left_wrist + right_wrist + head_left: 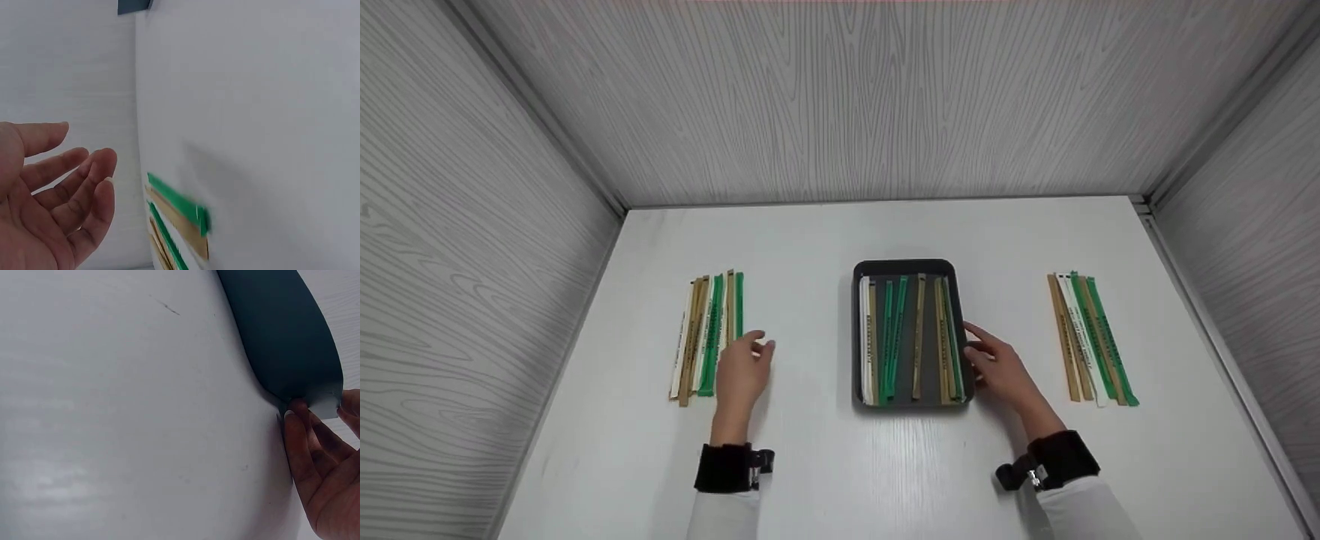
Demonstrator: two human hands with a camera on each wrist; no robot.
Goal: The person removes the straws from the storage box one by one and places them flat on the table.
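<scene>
My left hand (744,371) hovers beside the left group of long, slim paper-wrapped sticks (707,337), fingers loosely bent and nothing between them. In the left wrist view, the palm and fingers (93,194) show apart from the green and brown stick ends (191,216). My right hand (997,367) is at the right side of a black rectangular tray (904,267). The right wrist view shows its fingertips (298,422) at the lower edge of the tray wall (287,337) and another digit at the rim. White, brown and green wrapped sticks (919,334) lie lengthwise inside the tray.
Another group of white, brown and green wrapped sticks (1091,337) lies to the right on the white table (825,465). Grey wood-grain panels (840,105) enclose the table at the back and both sides. Each wrist wears a black band with a small camera.
</scene>
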